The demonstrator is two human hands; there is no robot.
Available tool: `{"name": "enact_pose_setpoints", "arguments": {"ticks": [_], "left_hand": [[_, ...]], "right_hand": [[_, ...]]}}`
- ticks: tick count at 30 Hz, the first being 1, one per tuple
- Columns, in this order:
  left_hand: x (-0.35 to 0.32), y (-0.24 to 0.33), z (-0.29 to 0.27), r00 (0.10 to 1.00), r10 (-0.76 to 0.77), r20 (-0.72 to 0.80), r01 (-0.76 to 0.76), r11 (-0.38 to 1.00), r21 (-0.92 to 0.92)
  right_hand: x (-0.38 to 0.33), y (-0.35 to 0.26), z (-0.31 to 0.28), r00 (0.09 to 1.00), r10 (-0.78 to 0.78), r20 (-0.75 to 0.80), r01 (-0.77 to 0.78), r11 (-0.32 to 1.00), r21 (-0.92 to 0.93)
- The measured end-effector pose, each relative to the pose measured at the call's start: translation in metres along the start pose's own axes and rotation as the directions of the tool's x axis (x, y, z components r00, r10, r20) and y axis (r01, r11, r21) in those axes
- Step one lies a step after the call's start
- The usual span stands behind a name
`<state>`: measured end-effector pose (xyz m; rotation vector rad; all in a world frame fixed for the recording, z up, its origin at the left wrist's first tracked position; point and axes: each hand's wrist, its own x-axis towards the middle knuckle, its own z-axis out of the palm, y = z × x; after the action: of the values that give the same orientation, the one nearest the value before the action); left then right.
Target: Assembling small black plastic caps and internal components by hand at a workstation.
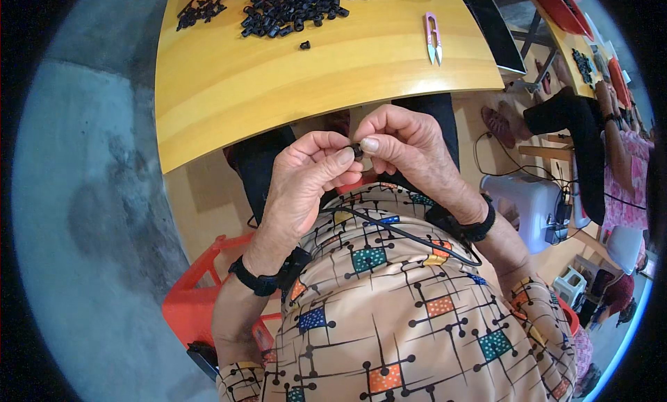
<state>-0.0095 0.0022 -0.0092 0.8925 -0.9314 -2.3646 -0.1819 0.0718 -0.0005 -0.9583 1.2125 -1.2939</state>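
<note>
Between my two hands, just off the table's near edge, is a small black ring-shaped part (pixel 357 152). The thumb and fingers of my left hand (pixel 313 169) pinch it from one side. From the other side my right hand (pixel 403 145) grips it with thumb and forefinger. Fingertips cover most of the part, so its exact shape is hard to see. A pile of similar short black parts (pixel 288 13) lies at the far side of the yellow table (pixel 333 72). One single black piece (pixel 305 45) sits apart, nearer to me.
Pink-handled thread snips (pixel 433 39) lie on the table's right, blades toward me. Thin black scraps (pixel 201 11) form a small heap at the far left. A red plastic chair (pixel 194 298) stands at my left. Another person (pixel 618 145) sits at a table on the right.
</note>
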Motion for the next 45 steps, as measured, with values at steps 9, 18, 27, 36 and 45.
{"name": "enact_pose_setpoints", "arguments": {"ticks": [9, 18, 27, 36, 45], "left_hand": [[0.001, 0.001, 0.0, 1.0, -0.024, 0.009, 0.024, 1.0, 0.002], [-0.003, 0.003, -0.003, 0.999, -0.007, 0.053, 0.003, 0.997, 0.073], [-0.007, 0.016, -0.026, 0.99, 0.134, 0.039, -0.136, 0.989, 0.055], [0.036, 0.055, -0.061, 0.904, 0.426, -0.042, -0.426, 0.905, 0.015], [0.067, 0.061, -0.072, 0.829, 0.557, -0.053, -0.555, 0.831, 0.048]], "right_hand": [[0.001, -0.003, -0.006, 0.998, 0.028, 0.054, -0.026, 0.999, -0.047], [0.008, -0.015, -0.001, 0.981, 0.099, 0.166, -0.09, 0.994, -0.057], [0.054, -0.041, 0.008, 0.97, 0.018, 0.244, 0.078, 0.923, -0.378], [0.124, -0.06, -0.011, 0.957, -0.276, 0.087, 0.226, 0.523, -0.822], [0.153, -0.04, -0.015, 0.826, -0.48, 0.295, 0.441, 0.225, -0.869]]}}
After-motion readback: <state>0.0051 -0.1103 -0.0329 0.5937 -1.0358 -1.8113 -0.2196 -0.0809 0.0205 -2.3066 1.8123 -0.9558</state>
